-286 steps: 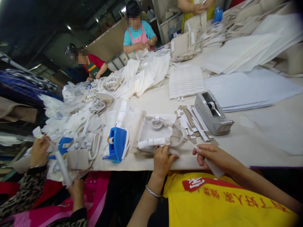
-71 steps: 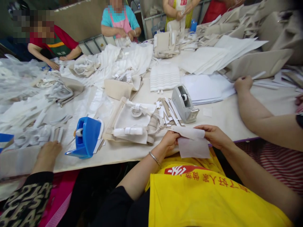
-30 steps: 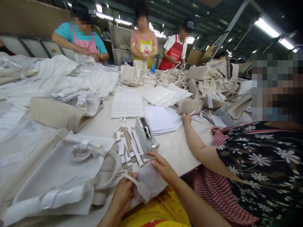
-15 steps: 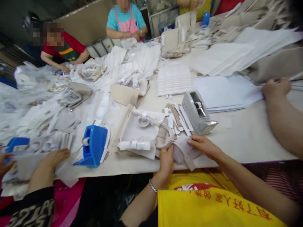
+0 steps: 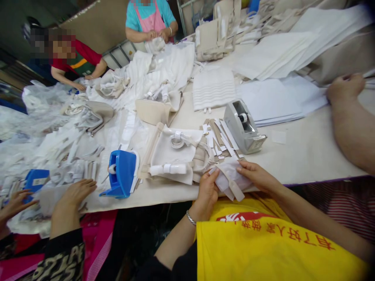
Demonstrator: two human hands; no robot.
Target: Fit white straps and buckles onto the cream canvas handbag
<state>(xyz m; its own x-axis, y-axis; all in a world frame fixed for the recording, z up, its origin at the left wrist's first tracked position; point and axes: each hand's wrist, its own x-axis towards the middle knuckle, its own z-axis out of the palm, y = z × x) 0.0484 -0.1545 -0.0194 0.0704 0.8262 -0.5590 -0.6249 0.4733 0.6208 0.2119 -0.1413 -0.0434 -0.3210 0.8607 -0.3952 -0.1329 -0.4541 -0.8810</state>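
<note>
White paper sheet (image 5: 231,177) crumpled and folded around a beige strap (image 5: 236,191), pinched by left hand (image 5: 207,187) and right hand (image 5: 254,175), near grey tape dispenser (image 5: 243,127)

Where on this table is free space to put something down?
Bare tabletop lies right of the grey tape dispenser, below the white sheets. Left of the blue dispenser, straps and bags crowd it.

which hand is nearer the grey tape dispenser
Right. The right hand lies just below the grey tape dispenser; the left hand is farther, down and to its left.
</note>
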